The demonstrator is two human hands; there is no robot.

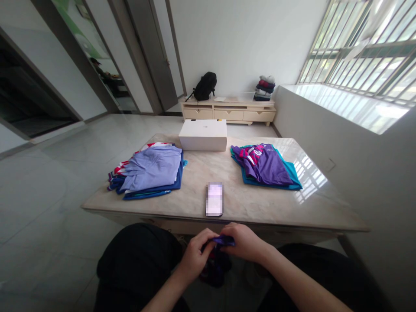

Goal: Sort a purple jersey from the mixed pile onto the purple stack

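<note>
Between my knees, just off the table's near edge, both hands grip a bunched dark purple garment (224,241). My left hand (196,251) pinches its left side, and my right hand (245,242) is closed on its right side. The lower part, with some red or pink in it, hangs down in shadow, and its kind is unclear. A phone (215,199) with a blurred screen lies just beyond my hands. On the table's left is a stack of clothes topped by a light lilac garment (154,167). To the right, a purple shirt (268,164) with pink pattern rests on teal cloth (294,175).
A white box (203,135) stands at the far side of the marble-look table (195,190). Behind it, a low cabinet (229,113) bears a black backpack (205,86) and folded clothes (264,89). A barred window is at right. Through a doorway at left, a person (100,71) is visible.
</note>
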